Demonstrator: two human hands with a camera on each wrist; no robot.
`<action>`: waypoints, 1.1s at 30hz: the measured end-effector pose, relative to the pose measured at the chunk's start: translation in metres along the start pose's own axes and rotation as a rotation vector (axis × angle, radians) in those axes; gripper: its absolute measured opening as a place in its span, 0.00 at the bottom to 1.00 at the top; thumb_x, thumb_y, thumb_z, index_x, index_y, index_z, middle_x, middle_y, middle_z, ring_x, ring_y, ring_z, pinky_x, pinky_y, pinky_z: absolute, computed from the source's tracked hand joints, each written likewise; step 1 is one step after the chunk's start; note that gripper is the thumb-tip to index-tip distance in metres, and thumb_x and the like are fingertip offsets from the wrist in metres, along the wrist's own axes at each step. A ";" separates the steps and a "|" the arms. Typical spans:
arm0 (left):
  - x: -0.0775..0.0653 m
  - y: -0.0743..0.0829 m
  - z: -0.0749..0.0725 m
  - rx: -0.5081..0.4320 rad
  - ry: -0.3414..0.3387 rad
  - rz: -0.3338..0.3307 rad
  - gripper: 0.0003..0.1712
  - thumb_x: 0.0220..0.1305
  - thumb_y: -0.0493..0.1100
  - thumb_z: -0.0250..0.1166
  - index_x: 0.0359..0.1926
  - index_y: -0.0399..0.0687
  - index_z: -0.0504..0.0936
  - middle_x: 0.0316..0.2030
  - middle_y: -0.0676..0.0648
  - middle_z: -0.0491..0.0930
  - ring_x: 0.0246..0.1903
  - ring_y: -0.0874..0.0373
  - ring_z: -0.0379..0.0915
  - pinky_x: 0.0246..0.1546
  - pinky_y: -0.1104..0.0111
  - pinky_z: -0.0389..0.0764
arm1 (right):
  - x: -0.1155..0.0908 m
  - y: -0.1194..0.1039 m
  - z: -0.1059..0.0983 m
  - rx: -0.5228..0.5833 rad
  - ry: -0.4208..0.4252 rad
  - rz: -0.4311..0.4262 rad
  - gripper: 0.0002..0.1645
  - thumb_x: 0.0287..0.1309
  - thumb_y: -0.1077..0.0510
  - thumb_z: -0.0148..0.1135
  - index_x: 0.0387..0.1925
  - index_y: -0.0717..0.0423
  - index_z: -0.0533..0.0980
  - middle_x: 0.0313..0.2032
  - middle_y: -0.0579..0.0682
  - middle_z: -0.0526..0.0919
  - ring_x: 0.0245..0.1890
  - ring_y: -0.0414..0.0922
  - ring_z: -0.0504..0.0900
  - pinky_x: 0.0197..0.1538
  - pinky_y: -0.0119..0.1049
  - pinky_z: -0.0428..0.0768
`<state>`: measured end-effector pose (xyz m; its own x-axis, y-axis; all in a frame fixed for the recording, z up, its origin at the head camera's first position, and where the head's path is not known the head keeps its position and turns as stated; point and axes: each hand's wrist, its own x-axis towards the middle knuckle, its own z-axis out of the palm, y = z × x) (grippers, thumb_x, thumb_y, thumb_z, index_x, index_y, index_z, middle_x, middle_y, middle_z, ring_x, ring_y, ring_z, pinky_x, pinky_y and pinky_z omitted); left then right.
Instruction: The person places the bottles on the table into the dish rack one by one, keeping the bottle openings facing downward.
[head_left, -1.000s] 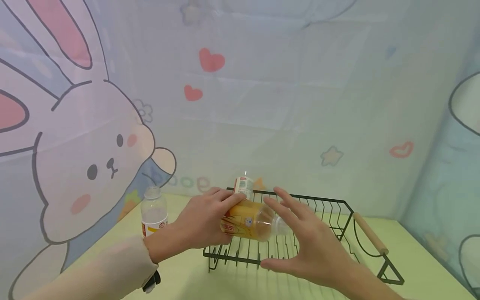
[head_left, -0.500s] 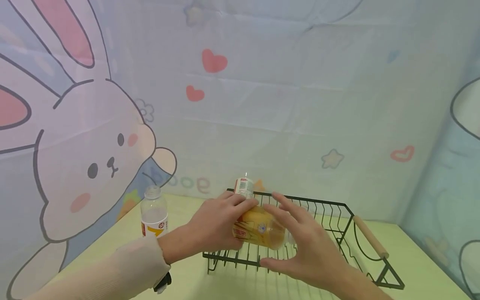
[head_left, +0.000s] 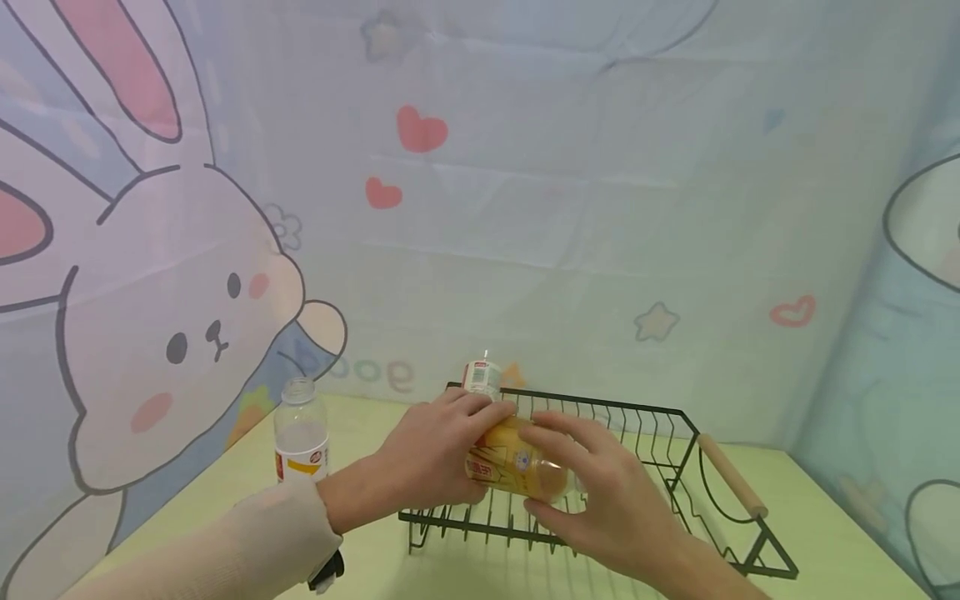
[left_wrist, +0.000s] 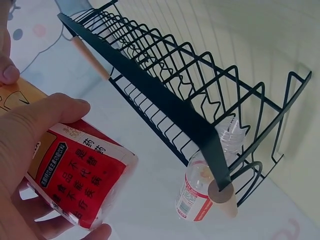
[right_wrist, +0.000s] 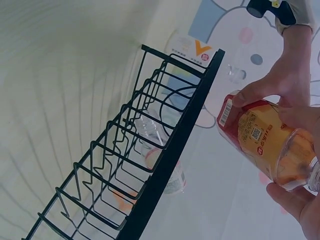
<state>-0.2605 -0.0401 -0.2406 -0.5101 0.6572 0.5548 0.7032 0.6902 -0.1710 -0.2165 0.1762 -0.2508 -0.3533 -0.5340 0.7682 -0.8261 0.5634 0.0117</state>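
Note:
My left hand [head_left: 431, 454] grips a clear plastic bottle [head_left: 517, 454] with a yellow, orange and red label, held on its side above the black wire dish rack [head_left: 510, 529]. Its red-labelled base [left_wrist: 85, 175] points left, past the left thumb in the left wrist view. At the other end, my right hand [head_left: 611, 492] curves round the bottle's shoulder and neck, thumb below and fingers above. The right wrist view shows the fingers and thumb of this hand touching the bottle [right_wrist: 270, 140]. The fingers hide most of the neck.
A second clear bottle [head_left: 482, 377] with a white and red label leans in the rack's far left corner. Another uncapped clear bottle [head_left: 300, 429] stands on the green table [head_left: 360, 575] at left. The rack has a wooden handle [head_left: 731, 475] at right. A printed curtain hangs behind.
My left hand has carried the bottle rightward, towards the right hand. The right hand's fingers and thumb have closed in from a wide spread onto the bottle's neck end.

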 end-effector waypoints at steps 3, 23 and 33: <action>0.001 0.000 0.001 -0.022 0.015 0.001 0.47 0.32 0.52 0.72 0.60 0.59 0.65 0.48 0.57 0.71 0.47 0.59 0.66 0.35 0.67 0.76 | -0.001 0.001 -0.001 -0.006 -0.003 0.011 0.38 0.34 0.55 0.73 0.53 0.47 0.71 0.54 0.47 0.71 0.52 0.45 0.70 0.46 0.41 0.76; -0.009 0.007 0.006 -1.891 0.091 -0.787 0.41 0.58 0.59 0.55 0.65 0.60 0.43 0.62 0.41 0.52 0.61 0.42 0.51 0.49 0.49 0.70 | 0.004 0.002 -0.020 -0.045 0.152 0.035 0.37 0.33 0.57 0.73 0.52 0.48 0.72 0.53 0.49 0.71 0.50 0.44 0.70 0.41 0.33 0.78; 0.007 0.032 0.014 -2.241 0.262 -0.658 0.30 0.59 0.56 0.55 0.60 0.58 0.58 0.54 0.47 0.63 0.54 0.52 0.62 0.54 0.55 0.67 | 0.006 0.000 -0.019 -0.053 0.220 -0.051 0.32 0.40 0.53 0.68 0.52 0.51 0.73 0.52 0.51 0.72 0.50 0.45 0.71 0.44 0.24 0.75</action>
<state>-0.2487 -0.0087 -0.2538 -0.8843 0.4070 0.2288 -0.1259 -0.6799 0.7224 -0.2105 0.1852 -0.2339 -0.2023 -0.4159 0.8866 -0.8142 0.5746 0.0837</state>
